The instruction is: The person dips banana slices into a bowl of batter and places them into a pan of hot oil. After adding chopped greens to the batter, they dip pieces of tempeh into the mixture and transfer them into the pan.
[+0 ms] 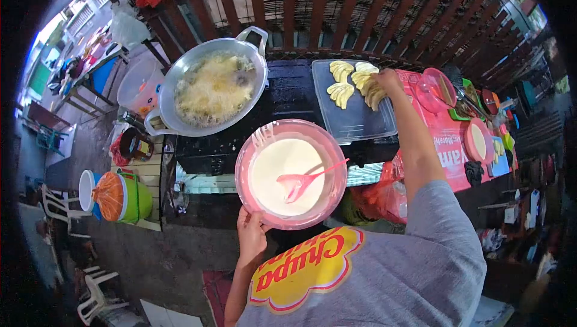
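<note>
My left hand grips the near rim of a pink bowl of pale, creamy batter. A pink ladle rests in the batter, its handle leaning on the bowl's right side. Over at the clear plastic tray, my right hand has its fingers closed at the edge of a fan-cut banana; the fingertips are partly hidden. Other fan-cut bananas lie flat on the tray's left and far parts.
A large metal wok of bubbling oil with food frying stands left of the bowl. Wooden slats rise behind. To the right, a red-covered table carries a pink basket and another bowl. A green bucket stands lower left.
</note>
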`<move>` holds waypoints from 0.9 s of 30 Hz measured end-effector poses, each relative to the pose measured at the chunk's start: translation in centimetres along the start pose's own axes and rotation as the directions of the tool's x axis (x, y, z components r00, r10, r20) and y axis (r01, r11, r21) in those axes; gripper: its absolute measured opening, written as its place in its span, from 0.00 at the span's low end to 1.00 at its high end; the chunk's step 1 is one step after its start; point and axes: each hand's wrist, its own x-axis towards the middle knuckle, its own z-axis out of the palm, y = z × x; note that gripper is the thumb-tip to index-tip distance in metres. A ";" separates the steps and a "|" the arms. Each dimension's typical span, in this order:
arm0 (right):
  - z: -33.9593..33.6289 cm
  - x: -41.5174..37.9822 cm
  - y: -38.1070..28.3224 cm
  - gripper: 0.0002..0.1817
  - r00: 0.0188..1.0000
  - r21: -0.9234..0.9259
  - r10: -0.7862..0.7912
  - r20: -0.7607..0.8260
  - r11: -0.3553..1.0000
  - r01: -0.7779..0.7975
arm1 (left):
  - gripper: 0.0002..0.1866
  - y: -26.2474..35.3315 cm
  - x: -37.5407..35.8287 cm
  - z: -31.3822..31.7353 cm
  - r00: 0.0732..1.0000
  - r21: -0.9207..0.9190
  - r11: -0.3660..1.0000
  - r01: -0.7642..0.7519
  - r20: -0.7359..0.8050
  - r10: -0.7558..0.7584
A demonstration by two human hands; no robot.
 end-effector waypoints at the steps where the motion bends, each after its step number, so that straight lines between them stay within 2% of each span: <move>1: -0.4 0.0 -0.6 0.22 1.000 -0.049 -0.022 0.016 0.999 0.023 | 0.13 0.1 0.0 0.2 1.000 -0.005 1.000 0.001 -0.020 -0.002; 4: 0.5 2.2 0.4 0.20 0.997 0.007 -0.017 0.069 1.000 0.016 | 0.13 -0.1 0.1 0.1 1.000 -0.012 1.000 -0.015 -0.011 0.015; 5: -0.6 1.4 -0.4 0.18 0.982 0.179 -0.028 0.185 0.984 -0.005 | 0.13 -0.2 0.2 0.0 1.000 -0.022 1.000 -0.017 -0.025 0.017; 6: -0.4 1.6 -0.6 0.18 0.980 0.172 -0.044 0.196 0.985 0.010 | 0.12 -0.3 0.3 0.0 1.000 -0.007 1.000 -0.015 -0.013 0.015; 10: -1.9 -1.1 -3.0 0.12 0.965 0.308 -0.262 0.016 0.919 0.245 | 0.12 0.0 0.0 0.3 0.999 -0.012 0.999 -0.034 -0.023 0.033; 12: -4.0 -3.4 -5.7 0.12 0.881 0.001 -0.467 -0.074 0.884 0.468 | 0.13 -0.3 0.3 0.0 0.999 -0.005 1.000 -0.016 -0.034 0.016; 15: -7.6 -10.0 -10.3 0.11 0.821 0.040 -0.568 -0.048 0.821 0.570 | 0.13 -0.5 0.6 0.1 0.999 -0.011 1.000 -0.015 -0.050 0.015; 17: -8.8 -13.9 -12.6 0.10 0.786 0.424 -0.612 0.085 0.737 0.527 | 0.13 -0.9 0.9 -0.2 0.999 -0.027 0.999 -0.029 -0.046 0.028; 18: -8.7 -16.1 -13.7 0.08 0.758 0.531 -0.640 0.130 0.690 0.492 | 0.12 -1.0 1.0 -0.3 0.999 -0.031 0.999 -0.035 -0.027 0.034; 20: -7.2 -19.5 -15.5 0.07 0.634 0.689 -0.720 0.282 0.612 0.389 | 0.11 -1.1 1.1 -0.3 0.999 -0.041 0.998 -0.042 -0.010 0.042; 21: -5.5 -20.9 -16.3 0.07 0.617 0.713 -0.712 0.334 0.619 0.328 | 0.10 -1.1 1.1 -0.2 0.999 -0.047 0.998 -0.053 -0.008 0.052; 22: -4.4 -22.5 -17.1 0.07 0.565 0.765 -0.699 0.438 0.620 0.173 | 0.10 -1.0 1.1 -0.2 0.998 -0.051 0.997 -0.061 -0.006 0.061; 23: -1.6 -22.5 -16.9 0.08 0.541 0.741 -0.727 0.423 0.621 0.256 | 0.10 -0.9 1.1 -0.1 0.998 -0.059 0.996 -0.062 -0.011 0.061; 24: 0.0 -23.0 -16.8 0.08 0.534 0.739 -0.729 0.428 0.623 0.259 | 0.10 -0.6 1.1 -0.2 0.998 -0.067 0.996 -0.058 0.001 0.059; 26: 1.4 -24.8 -16.2 0.10 0.511 0.547 -0.819 0.263 0.562 0.620 | 0.10 -0.4 0.9 -0.4 0.998 -0.079 0.995 -0.063 0.007 0.064; 27: 0.8 -25.3 -15.7 0.10 0.501 0.548 -0.824 0.264 0.556 0.625 | 0.10 -0.3 0.9 -0.5 0.999 -0.077 0.996 -0.046 0.001 0.046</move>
